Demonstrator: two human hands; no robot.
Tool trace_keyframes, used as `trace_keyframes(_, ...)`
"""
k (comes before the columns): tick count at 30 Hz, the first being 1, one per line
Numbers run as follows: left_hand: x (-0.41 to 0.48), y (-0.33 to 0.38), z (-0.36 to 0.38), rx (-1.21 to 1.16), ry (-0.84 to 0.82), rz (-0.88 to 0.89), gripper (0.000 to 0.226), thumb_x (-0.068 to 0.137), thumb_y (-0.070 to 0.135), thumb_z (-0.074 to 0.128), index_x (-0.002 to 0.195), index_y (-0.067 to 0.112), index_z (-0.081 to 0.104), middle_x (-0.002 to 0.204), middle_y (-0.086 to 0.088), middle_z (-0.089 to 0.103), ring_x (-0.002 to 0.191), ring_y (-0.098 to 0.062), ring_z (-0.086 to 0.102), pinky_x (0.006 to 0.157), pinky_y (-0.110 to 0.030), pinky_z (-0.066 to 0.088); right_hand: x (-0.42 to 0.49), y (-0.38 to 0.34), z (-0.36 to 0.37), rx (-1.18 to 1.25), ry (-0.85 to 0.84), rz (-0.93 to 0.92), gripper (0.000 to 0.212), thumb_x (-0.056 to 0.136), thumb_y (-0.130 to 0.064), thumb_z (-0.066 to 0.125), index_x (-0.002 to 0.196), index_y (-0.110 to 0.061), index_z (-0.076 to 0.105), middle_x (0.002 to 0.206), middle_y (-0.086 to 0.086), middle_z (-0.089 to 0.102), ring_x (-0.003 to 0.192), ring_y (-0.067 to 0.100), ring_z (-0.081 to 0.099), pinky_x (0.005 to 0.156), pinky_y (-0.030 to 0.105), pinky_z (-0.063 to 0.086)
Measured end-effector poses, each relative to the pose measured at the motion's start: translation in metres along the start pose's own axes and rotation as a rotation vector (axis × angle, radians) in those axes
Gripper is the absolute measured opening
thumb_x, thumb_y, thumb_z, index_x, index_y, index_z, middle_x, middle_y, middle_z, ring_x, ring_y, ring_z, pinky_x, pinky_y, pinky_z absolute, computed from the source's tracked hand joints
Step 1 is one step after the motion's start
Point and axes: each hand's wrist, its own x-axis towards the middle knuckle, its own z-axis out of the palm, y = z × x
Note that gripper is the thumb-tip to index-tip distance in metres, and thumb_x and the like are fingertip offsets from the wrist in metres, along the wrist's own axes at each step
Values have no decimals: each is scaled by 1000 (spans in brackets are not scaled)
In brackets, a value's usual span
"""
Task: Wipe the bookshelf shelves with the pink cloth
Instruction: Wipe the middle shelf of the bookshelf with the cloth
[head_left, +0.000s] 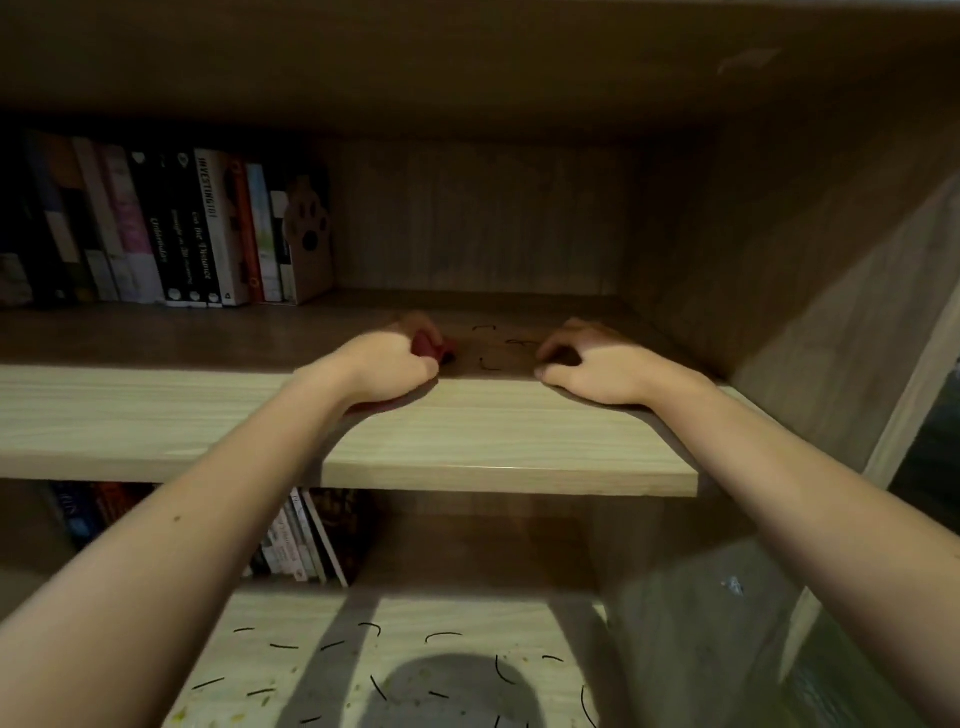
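The person reaches both arms into the bookcase, hands down on the middle shelf (156, 415) just behind its front edge, toward the right end. The left hand (395, 358) is clenched around the cloth (430, 347), a small pink-red wad that pokes out past the knuckles and presses on the board. The right hand (597, 364) rests near the right wall with its fingers loosely bent. It holds nothing that I can see.

A few thin dark strands (485, 347) lie between the two hands, so this patch is not clean yet. It is dim further in, and I cannot tell whether the stretch in front of the books (156, 223) at the back left has been wiped. The books and the paw-print bookend (309, 234) stand in place, so I judge the board under them to be untouched.

The lower shelf (291, 613) looks worse, with more dark strands and greenish crumbs (265, 701) scattered across its front. Wiping there looks not begun. To my eye the task is in its early part: the wipe on the middle shelf is under way, and the lower shelf is left to do.
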Motion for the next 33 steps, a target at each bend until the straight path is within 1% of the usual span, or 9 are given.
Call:
trace_keyframes(3,5,2,10,-97,-28,104,13,95,32,49,106,27,50,96,6,51,87,-13,50,70,-26,36,0,-1,-4,-16,-34,27,42,93,-47,49,129,-27,50,153,1,23,134,24,33,101,34,28)
trace_keyframes(6,-4,-7,3,-105,-73,227,20,94,32,52,113,33,50,105,10,53,92,-7,54,71,-18,42,2,3,-2,-27,-75,47,47,91,-53,47,132,-31,46,156,0,15,139,24,27,107,37,25)
trace_keyframes(10,2,-4,-2,121,-49,155,46,97,35,46,140,35,32,123,2,53,106,-19,54,82,-21,36,6,6,-3,-3,-77,22,48,89,-53,49,131,-29,48,148,0,29,129,21,37,92,31,29)
trace_keyframes(14,24,14,8,163,-107,132,33,95,29,44,125,21,54,111,-2,61,100,-22,57,87,-31,43,5,6,-3,12,-73,11,46,88,-54,51,127,-29,51,147,0,32,125,20,39,95,31,31)
trace_keyframes(20,12,-5,-13,198,-161,111,45,91,14,48,108,55,52,93,3,69,74,-15,64,75,-35,53,7,12,-4,10,-90,-4,47,90,-52,49,131,-29,48,150,0,29,132,20,34,88,28,24)
trace_keyframes(23,28,1,-7,146,-68,130,31,95,27,49,121,42,58,115,7,63,97,-16,59,89,-30,47,9,10,-3,23,-86,-8,45,88,-52,51,127,-29,51,144,-2,35,122,16,39,89,28,27)
trace_keyframes(25,33,13,3,144,-69,184,35,95,23,48,123,41,58,123,7,60,102,-15,56,92,-29,46,9,9,-3,18,-82,-15,45,88,-53,51,126,-29,52,143,-2,37,123,16,39,90,29,30)
trace_keyframes(29,27,4,0,194,-155,186,53,89,5,47,121,47,54,102,17,61,83,-1,55,74,-19,46,9,11,-4,-5,-85,-16,48,90,-51,49,131,-28,49,151,0,28,134,20,32,91,28,25)
trace_keyframes(33,30,-4,-12,168,-125,67,29,95,36,48,121,43,58,120,3,64,100,-20,61,91,-33,49,11,12,-4,-6,-86,-18,47,89,-53,50,129,-30,50,154,0,23,137,21,28,105,34,26)
